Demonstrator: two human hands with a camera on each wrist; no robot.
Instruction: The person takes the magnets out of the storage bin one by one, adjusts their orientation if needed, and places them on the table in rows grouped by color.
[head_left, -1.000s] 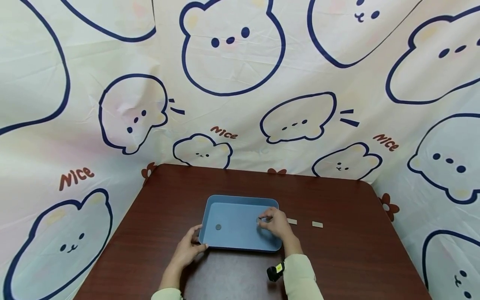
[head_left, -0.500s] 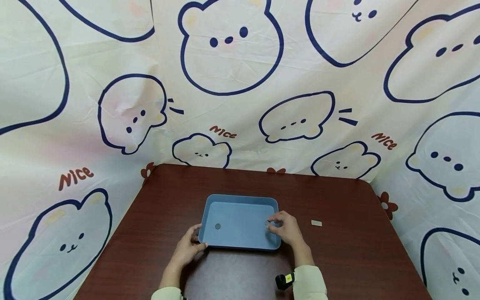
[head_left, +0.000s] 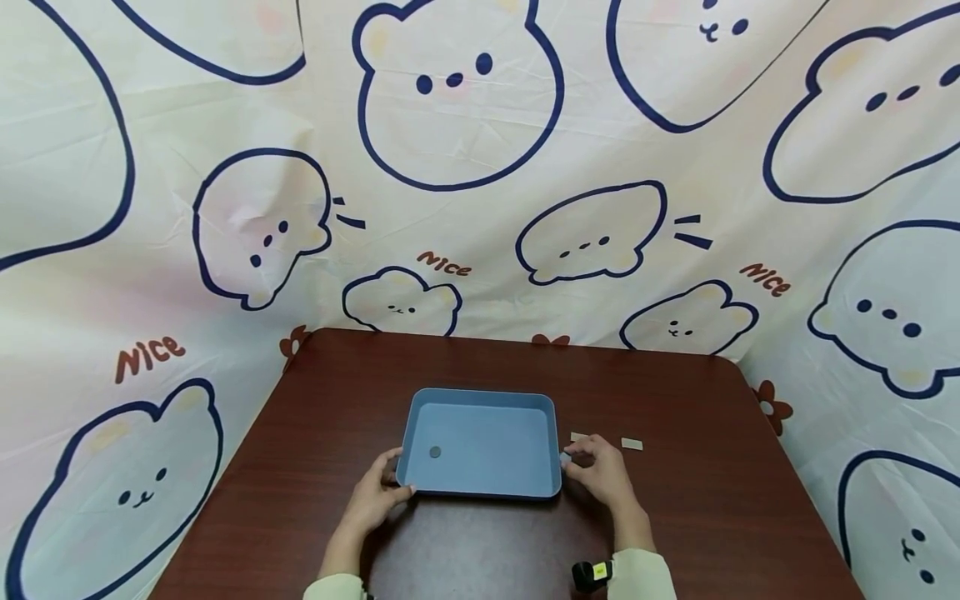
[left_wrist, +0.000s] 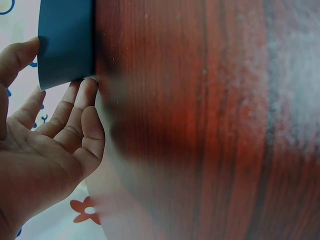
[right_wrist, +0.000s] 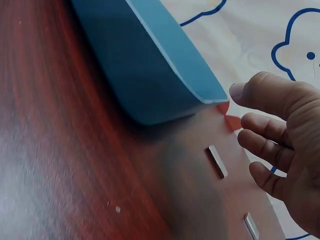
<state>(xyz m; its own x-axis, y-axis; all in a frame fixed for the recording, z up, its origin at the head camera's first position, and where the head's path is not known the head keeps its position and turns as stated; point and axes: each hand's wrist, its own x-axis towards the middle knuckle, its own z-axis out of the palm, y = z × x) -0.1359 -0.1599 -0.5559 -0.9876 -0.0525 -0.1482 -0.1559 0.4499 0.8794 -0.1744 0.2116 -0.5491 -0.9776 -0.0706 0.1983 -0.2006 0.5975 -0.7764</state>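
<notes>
A shallow blue tray (head_left: 480,490) lies on the table with a small round grey coin (head_left: 435,452) in its left part. At the tray's near left corner, my left hand (head_left: 372,497) holds the tray; in the left wrist view the thumb (left_wrist: 22,55) touches its wall and other fingers reach the side. Just beyond the tray's right wall, my right hand (head_left: 603,473) pinches a small grey coin (head_left: 565,457) between thumb and forefinger. That coin is hidden in the right wrist view, where the thumb (right_wrist: 260,92) shows near the tray's rim (right_wrist: 175,67).
Two small pale rectangular pieces lie right of the tray: one (head_left: 578,437) behind my right hand, another (head_left: 632,444) farther right. A dark brown wood-grain table (head_left: 480,550) carries everything. A bear-print cloth (head_left: 480,225) hangs around its back and sides.
My right hand has moved right with the pinched coin, from over the tray's right part to outside its right wall. The left hand stays at the tray's corner.
</notes>
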